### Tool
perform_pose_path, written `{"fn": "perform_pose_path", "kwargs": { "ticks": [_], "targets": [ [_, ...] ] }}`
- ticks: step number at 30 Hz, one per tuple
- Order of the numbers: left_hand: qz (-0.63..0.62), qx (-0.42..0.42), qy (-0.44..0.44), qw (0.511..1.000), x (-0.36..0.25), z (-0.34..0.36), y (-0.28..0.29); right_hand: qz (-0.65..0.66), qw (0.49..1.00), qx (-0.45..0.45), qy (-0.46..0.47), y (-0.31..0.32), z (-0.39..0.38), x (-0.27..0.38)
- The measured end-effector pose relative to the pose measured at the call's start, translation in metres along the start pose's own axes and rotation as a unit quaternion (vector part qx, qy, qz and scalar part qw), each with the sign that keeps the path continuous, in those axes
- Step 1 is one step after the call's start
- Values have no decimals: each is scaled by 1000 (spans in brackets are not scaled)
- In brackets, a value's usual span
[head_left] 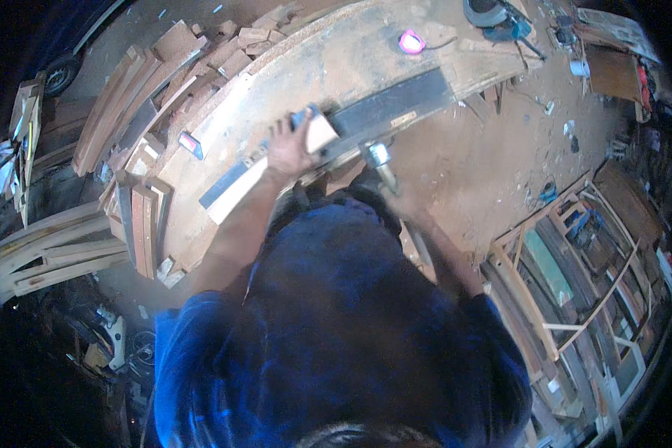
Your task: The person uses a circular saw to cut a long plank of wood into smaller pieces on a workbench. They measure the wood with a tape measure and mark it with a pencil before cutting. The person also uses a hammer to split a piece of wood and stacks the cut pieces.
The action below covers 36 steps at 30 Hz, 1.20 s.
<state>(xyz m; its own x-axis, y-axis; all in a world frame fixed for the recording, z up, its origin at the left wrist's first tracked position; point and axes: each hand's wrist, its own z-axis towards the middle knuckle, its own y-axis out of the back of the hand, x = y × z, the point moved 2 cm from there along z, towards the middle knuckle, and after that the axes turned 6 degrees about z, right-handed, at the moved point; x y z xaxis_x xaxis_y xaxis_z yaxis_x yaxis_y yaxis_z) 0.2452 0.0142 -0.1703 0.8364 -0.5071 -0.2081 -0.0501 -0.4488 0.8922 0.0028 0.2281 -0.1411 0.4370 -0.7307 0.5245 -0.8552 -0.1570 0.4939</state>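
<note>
On the workbench (239, 127), my left hand (287, 151) grips a pale wooden bar (235, 196), thumb on one side and fingers on the other. The bar lies slantwise, with one dark face, and its far end (321, 133) shows beyond my hand. In my right hand (409, 205), blurred by motion, is a hammer (378, 157) held by its handle. Its metal head is beside the near edge of the bench, right of the bar. A long dark board (396, 101) lies on the bench beyond the hammer, with a small pale wood piece (404, 119) near its edge.
Stacked boards and offcuts (119, 104) line the bench's left side. A small red-and-white box-like thing (191, 145) lies on the bench. Farther off are a glowing pink-rimmed object (411, 42) and a blue power tool (504, 30). A timber rack (567, 284) stands at right.
</note>
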Motion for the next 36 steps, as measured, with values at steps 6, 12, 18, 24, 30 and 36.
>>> {"fn": "perform_pose_path", "kwargs": {
  "ticks": [6,12,18,24,30,36],
  "targets": [
    [51,-7,114,992,144,-39,14,-44,990,-44,128,37,19,61],
    [89,-182,147,968,225,-102,-42,-293,901,35,317,15,107,192],
    [-115,-125,-57,984,82,-110,-58,-449,760,-81,462,-48,173,218],
    [-1,-99,-16,995,7,-59,-72,-310,831,-82,454,34,132,191],
    [-8,-22,62,998,-7,-9,-85,-385,870,-97,291,219,145,101],
    [-46,-35,-2,998,-38,-5,-59,-474,854,-121,178,366,253,-9]
  ]
}}
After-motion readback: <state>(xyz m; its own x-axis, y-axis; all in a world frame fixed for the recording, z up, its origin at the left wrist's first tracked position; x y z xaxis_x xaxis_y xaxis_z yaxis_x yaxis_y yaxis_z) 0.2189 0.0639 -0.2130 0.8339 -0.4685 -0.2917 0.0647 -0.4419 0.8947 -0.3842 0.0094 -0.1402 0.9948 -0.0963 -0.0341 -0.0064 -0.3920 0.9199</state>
